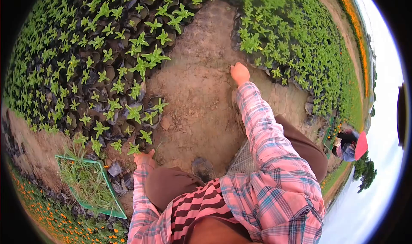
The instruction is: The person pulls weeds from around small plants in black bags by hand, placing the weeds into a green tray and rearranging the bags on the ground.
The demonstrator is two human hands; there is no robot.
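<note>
My left hand [145, 158] is low beside the near edge of the seedling bed, its thumb apart from the fingers. A seedling [134, 149] in a black bag stands right at its fingertips, and leaves partly cover them. Out ahead, my right hand [240, 74] is closed, knuckles up, over the bare soil path [193, 89]. Whatever its curled fingers may hold is hidden. Nearest to that hand is the corner of the right-hand plant bed [296, 42]. Both arms wear pink plaid sleeves [274, 137].
Dense bagged seedlings [86, 51] fill the left side. A green-rimmed tray [112, 188] of pulled grass lies at lower left. A mesh sack [242, 160] rests by my knee. Another person [347, 145] in a red hat crouches at right. Orange flowers [47, 209] grow beyond the tray.
</note>
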